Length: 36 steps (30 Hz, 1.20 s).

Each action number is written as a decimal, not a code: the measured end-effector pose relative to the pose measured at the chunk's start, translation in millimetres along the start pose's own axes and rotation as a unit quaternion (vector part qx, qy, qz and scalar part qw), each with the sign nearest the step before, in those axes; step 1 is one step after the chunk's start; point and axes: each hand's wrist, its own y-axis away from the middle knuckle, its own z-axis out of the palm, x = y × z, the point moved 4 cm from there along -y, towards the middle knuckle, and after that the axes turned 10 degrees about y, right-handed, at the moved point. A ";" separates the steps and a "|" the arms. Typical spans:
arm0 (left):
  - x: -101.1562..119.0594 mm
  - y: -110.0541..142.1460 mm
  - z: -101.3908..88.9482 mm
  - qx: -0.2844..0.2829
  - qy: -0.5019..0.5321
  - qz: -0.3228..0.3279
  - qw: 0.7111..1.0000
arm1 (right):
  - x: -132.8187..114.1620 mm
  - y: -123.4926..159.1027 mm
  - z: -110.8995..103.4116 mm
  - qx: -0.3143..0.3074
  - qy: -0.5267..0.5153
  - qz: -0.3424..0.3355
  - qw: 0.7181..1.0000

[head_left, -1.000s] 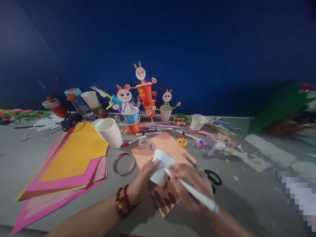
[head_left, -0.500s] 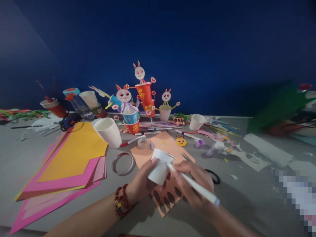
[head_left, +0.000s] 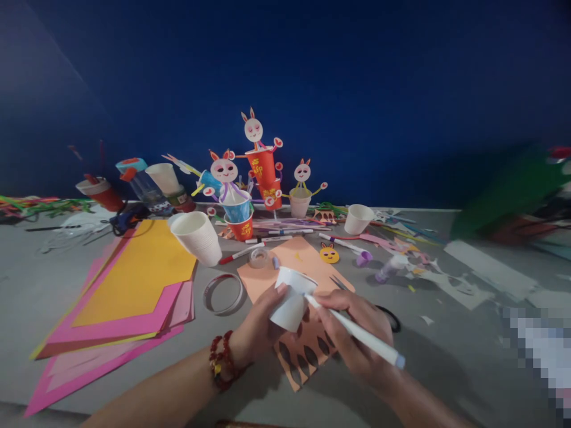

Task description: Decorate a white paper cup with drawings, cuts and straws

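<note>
My left hand, with a red bead bracelet at the wrist, is closed around a small white paper cup, tilted with its mouth up and away. My right hand grips a white marker whose tip rests against the cup's side near the rim. Both hands hover over an orange paper sheet with dark leaf-shaped cut-outs. Black-handled scissors lie partly hidden behind my right hand.
Pink and yellow paper sheets lie at left, with a stack of white cups and tape rings beside them. Bunny figures made of cups stand at the back. Markers, a white cup and paper scraps litter the grey table.
The cup and both hands have shifted only slightly; the marker tip stays on the cup's side near the rim. The view has moved a little.
</note>
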 end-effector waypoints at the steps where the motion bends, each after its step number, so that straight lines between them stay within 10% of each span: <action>1: -0.1 -0.1 0.5 -0.001 -0.001 -0.001 1.000 | 0.3 0.6 0.7 0.000 0.001 0.002 1.000; 26: 1.3 2.1 0.1 0.025 0.020 0.008 0.999 | -5.9 5.9 12.3 -0.052 -0.056 -0.080 0.994; 36: 1.6 0.9 -1.9 0.009 0.017 0.010 1.000 | -0.9 -1.1 3.7 -0.026 -0.066 -0.016 0.997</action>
